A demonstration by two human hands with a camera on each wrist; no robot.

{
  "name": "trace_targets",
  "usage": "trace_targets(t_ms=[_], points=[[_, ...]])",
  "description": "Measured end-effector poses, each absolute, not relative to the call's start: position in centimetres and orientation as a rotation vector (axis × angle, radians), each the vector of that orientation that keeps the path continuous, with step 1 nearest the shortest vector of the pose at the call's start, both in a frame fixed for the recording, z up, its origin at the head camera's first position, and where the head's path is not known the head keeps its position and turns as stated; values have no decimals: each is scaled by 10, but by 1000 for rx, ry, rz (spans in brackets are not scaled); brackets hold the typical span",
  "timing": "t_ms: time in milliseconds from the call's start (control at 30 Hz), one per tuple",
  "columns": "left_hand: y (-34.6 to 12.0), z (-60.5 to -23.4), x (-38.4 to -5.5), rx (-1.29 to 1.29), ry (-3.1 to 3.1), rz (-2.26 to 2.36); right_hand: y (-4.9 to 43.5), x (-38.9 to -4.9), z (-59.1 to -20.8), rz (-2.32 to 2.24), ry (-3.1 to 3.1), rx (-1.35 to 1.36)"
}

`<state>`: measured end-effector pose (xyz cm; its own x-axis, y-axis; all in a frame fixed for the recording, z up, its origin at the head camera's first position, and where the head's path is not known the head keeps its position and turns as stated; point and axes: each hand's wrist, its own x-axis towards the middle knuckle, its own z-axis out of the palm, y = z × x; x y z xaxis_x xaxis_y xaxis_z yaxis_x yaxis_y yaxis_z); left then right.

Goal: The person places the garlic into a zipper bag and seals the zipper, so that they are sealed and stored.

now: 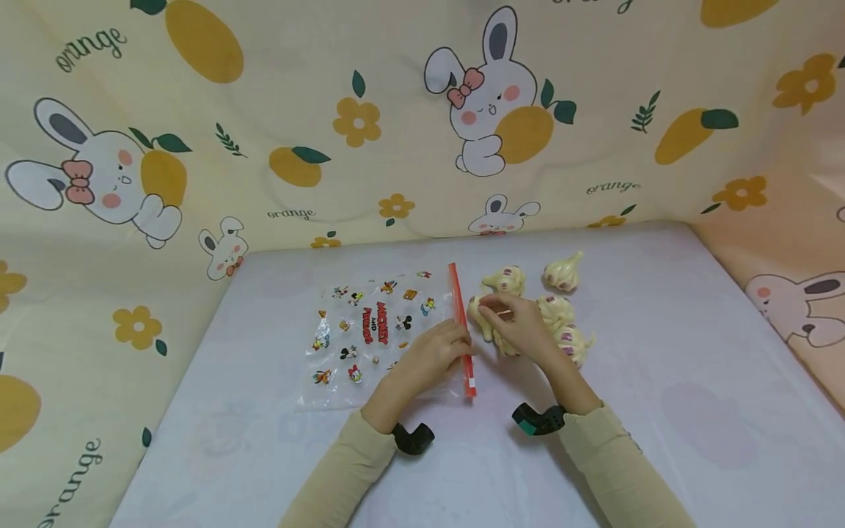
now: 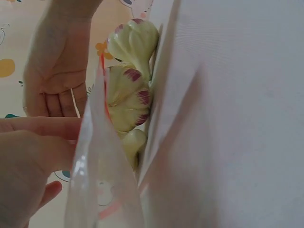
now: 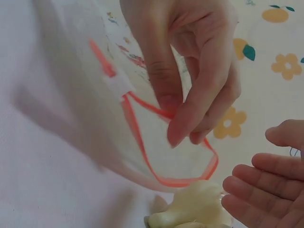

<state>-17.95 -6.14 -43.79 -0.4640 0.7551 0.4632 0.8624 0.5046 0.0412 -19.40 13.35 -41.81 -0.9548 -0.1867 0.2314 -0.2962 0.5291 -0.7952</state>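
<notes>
A clear zip bag printed with cartoon figures lies on the table in the head view. My left hand pinches its red zip edge, and in the right wrist view the mouth gapes in a loop. Just right of the mouth several garlic bulbs sit in a group. My right hand hovers over them, its fingers loosely bent beside one bulb and nothing visibly held. The left wrist view has the bag's film upright in front of two purple-streaked bulbs.
One garlic bulb stands apart at the back right. The pale table meets a patterned cloth backdrop behind and at both sides. A black wrist camera sits on the left wrist, another on the right.
</notes>
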Motion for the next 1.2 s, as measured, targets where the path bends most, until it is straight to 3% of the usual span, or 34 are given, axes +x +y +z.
trace_targets(t_ms=[1200], points=[[-77,-402,-167,-1286,-2159,-420,122,-191,-415,1525,-2856,360]])
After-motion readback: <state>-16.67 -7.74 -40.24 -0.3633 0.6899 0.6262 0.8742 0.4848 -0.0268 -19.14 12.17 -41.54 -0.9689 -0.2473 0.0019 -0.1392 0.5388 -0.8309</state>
